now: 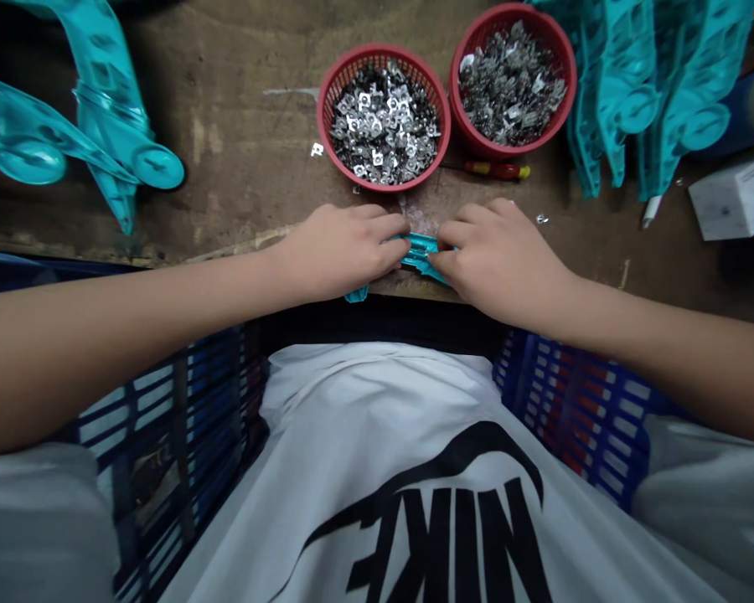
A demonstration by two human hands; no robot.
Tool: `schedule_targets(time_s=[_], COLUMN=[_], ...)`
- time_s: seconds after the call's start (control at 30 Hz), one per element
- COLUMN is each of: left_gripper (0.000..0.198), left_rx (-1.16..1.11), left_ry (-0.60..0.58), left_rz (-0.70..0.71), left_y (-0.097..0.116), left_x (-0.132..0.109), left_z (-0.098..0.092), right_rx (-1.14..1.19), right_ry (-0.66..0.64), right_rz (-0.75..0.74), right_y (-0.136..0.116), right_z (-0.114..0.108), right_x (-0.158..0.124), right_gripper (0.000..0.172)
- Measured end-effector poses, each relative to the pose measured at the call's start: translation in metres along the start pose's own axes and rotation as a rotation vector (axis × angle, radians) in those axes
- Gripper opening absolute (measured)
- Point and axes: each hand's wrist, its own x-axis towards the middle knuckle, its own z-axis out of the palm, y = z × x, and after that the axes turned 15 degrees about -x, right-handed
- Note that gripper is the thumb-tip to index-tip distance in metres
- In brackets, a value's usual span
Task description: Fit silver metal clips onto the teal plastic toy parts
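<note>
My left hand (343, 251) and my right hand (499, 261) meet at the bench's near edge, both gripping a teal plastic part (422, 254) between them. Much of that part is hidden by my fingers, and one piece of it hangs below the edge. Just beyond my hands stand two red mesh baskets. The left basket (383, 50) holds small square silver metal clips, and the right basket (471, 42) holds a heap of darker metal pieces. A loose clip (317, 149) lies beside the left basket.
Stacks of teal plastic parts lie at the far left (81, 117) and far right (641, 84) of the worn wooden workbench (226, 100). A red-and-yellow-handled screwdriver (496, 171) lies below the right basket. A white box (738, 194) sits at right. Blue plastic crates (182, 419) stand below the bench.
</note>
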Motion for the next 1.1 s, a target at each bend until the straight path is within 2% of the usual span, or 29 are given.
schedule_targets(time_s=[0.17,0.33,0.43,0.5,0.63,0.77,0.93,1.1], left_gripper=[0.044,0.043,0.042,0.041,0.039,0.036,0.043,0.041], left_rx=[0.048,0.028,0.050,0.063,0.008,-0.053,-0.022,-0.064], left_ry=[-0.024,-0.027,-0.005,0.006,0.032,0.063,0.049,0.033], left_rz=[0.008,-0.013,0.010,0.022,0.024,0.020,0.037,-0.003], left_y=[0.002,0.003,0.001,-0.001,-0.005,-0.011,-0.015,-0.012], left_x=[0.001,0.001,0.001,0.001,0.000,-0.003,-0.005,-0.003], left_z=[-0.002,-0.002,0.000,0.002,0.003,0.003,0.007,0.005], right_rx=[0.009,0.019,0.035,0.056,0.117,0.173,0.219,0.196], right_ry=[0.125,0.072,0.127,0.160,0.119,0.225,0.229,0.291], right_rz=[-0.008,-0.021,-0.029,-0.036,0.032,0.086,0.028,0.037], right_y=[-0.002,-0.002,0.000,0.005,0.022,0.033,0.021,0.009], right_z=[0.008,0.006,0.007,0.008,0.010,0.021,0.033,0.040], right_x=[-0.001,0.000,0.002,0.003,0.002,0.004,0.009,0.013], right_gripper=[0.043,0.042,0.042,0.039,0.037,0.037,0.039,0.038])
